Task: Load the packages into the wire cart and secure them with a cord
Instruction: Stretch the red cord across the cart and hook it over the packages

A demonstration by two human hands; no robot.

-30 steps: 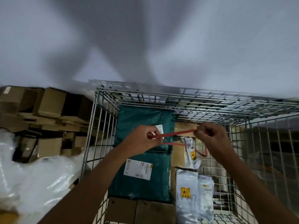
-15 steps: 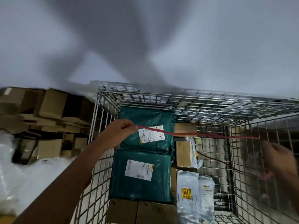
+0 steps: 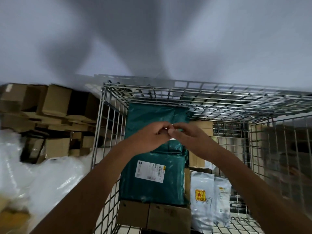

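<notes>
Head view: both hands meet above the wire cart (image 3: 108, 125), fingertips together over the upper green package (image 3: 152, 115). The left hand (image 3: 152, 135) has its fingers curled inward and the right hand (image 3: 185, 134) is bent toward it; they seem to pinch something small between them, but the cord itself cannot be made out in the blur. A second green package (image 3: 152, 183) with a white label lies below, beside silver pouches (image 3: 202, 205). Cardboard boxes (image 3: 55, 102) are piled left of the cart
</notes>
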